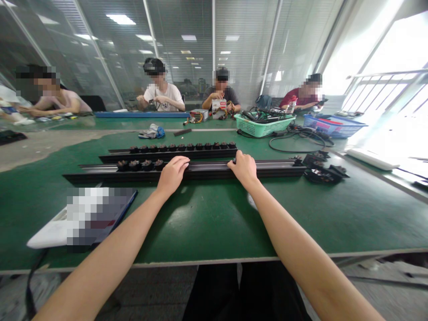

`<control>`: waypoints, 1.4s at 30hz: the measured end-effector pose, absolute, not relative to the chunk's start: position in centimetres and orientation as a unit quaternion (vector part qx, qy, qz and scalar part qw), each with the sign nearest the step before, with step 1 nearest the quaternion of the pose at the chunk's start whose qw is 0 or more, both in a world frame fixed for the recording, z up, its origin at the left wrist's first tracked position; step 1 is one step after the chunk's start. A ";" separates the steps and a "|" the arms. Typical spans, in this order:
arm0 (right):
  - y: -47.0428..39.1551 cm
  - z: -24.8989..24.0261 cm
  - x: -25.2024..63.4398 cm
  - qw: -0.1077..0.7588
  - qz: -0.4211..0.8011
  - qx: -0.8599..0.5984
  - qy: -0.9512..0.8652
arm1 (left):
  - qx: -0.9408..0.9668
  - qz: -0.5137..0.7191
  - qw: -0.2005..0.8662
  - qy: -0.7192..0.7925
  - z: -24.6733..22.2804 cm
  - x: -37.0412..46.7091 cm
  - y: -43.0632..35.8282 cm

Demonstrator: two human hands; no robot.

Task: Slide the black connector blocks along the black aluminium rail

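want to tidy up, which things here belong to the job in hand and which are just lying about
Likely the job:
front rail, with left hand and right hand at it
black parts on it
rear rail, bearing similar parts
dark pieces past the front rail's right end, perhaps

Seemingly just lying about:
cloth
green basket
blue basket

The left arm point(130, 236) ran from seven o'clock toward one, ending in the left hand point(172, 175), its fingers point(182, 161) bent close together toward two o'clock. The right arm point(284, 223) ran from five o'clock toward eleven; the right hand point(246, 168) was curled, thumb point(232, 165) pointing to nine.
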State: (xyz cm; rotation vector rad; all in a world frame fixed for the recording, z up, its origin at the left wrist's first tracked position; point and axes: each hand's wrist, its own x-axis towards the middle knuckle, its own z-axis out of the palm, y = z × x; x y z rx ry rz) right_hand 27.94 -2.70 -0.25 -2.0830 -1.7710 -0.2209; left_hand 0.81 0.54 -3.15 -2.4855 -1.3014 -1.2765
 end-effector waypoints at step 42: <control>-2.8 0.0 28.4 0.189 -0.078 -0.768 -0.607 | -0.808 -0.409 0.028 -0.424 -3.0 0.8 0.4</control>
